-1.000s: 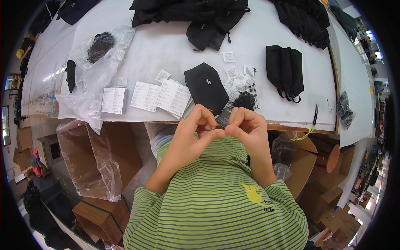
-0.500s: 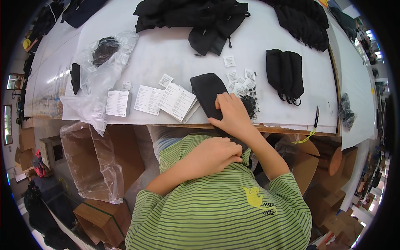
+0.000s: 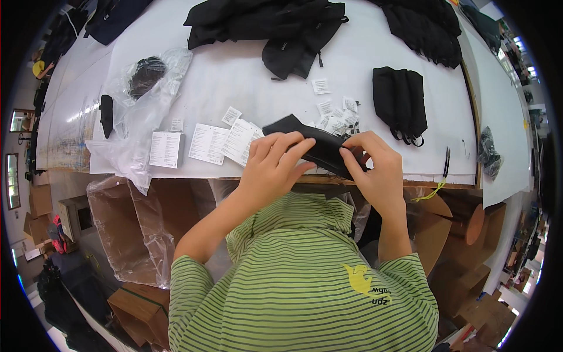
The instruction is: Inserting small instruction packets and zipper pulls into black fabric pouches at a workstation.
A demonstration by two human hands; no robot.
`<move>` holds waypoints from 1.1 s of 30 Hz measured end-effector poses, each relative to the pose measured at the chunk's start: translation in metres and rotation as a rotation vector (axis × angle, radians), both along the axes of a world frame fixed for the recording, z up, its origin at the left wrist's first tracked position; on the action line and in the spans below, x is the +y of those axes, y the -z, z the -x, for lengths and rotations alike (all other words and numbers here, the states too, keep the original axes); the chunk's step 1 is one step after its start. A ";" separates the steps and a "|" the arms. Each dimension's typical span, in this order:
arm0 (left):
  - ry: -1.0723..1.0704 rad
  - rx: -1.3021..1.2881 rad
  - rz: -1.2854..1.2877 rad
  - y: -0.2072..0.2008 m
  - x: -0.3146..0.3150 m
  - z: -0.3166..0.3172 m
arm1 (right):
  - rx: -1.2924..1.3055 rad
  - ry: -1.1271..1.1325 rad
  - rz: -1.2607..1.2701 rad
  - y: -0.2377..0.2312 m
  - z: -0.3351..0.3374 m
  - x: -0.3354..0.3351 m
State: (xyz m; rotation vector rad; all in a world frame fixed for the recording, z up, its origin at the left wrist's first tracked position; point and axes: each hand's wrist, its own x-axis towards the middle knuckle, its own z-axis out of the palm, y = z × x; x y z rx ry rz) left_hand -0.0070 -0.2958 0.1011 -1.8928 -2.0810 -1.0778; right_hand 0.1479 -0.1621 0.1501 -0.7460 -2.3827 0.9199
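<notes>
Both of my hands hold a black fabric pouch [image 3: 321,148] tilted up above the front edge of the table. My left hand [image 3: 274,165] grips its left part, with the fingers over the top and the thumb on the near side. At the other end my right hand [image 3: 378,170] pinches the pouch between thumb and fingers. A small red spot shows by the right fingers; what it is I cannot make out. Just behind lie small white labels [image 3: 333,122]. Printed white cards [image 3: 206,142] are beside my left hand, which partly covers some of them.
Black fabric pieces [image 3: 252,23] are heaped at the back, with a stack of black pouches [image 3: 400,100] to the right. Thread snips [image 3: 447,164] lie near the front edge. Clear plastic bags [image 3: 132,117] spread at left. Cardboard boxes [image 3: 141,311] stand below the table.
My left hand has come up from against my shirt onto the pouch. The right hand has shifted right to its end. The pouch, flat before, is now lifted and turned crosswise.
</notes>
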 end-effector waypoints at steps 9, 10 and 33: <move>0.019 0.126 -0.014 -0.003 -0.002 0.004 | 0.126 -0.128 -0.027 -0.009 -0.002 0.001; 0.018 0.127 -0.013 -0.003 -0.002 0.006 | 0.141 -0.150 -0.029 -0.008 -0.002 0.001; 0.099 -1.004 0.477 -0.011 -0.009 0.019 | 0.185 -0.110 1.188 0.079 -0.018 -0.011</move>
